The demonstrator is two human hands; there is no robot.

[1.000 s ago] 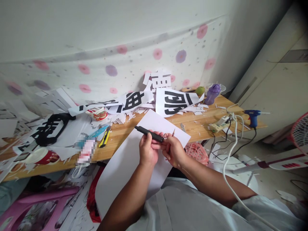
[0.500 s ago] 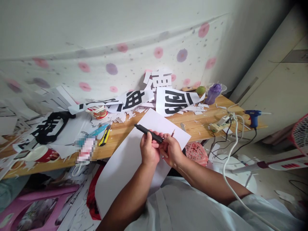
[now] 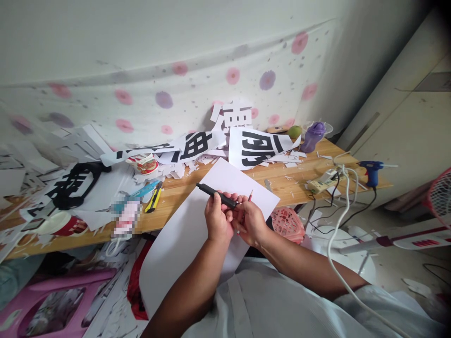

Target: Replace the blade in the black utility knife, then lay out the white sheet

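Black tool [image 3: 219,194], pen-like, held up between the 2 hands, above the white sheet [image 3: 176,249]. Rest runs big to small.

Wooden table [image 3: 292,183]: paper scraps and offcuts along its back. White sheet: lies part on the table, part over the near edge toward the person; no marks or cuts seen on its visible face. Printed papers [image 3: 260,149] with big black characters: behind the sheet, slightly curled. White cut-out character [image 3: 239,115]: leans up behind them, looks finished. Blue glue gun [image 3: 371,172]: right end, well apart from the hands.

Left hand [image 3: 217,218]: thumb on top, fingers under, pinching the black tool. Right hand [image 3: 252,220]: fingers curled in at the tool's near end, closed round a thin pencil. Exact contact at that end hidden by the fingers, can't tell.

Yellow cutter [image 3: 154,199]: on the table, left of the sheet, not in use. Pencil [image 3: 250,195]: sharpened end pokes up past the right hand.

Progress, judged: at least 1 character done; sheet work looks not begun, all of it left; tool handling appears midway.
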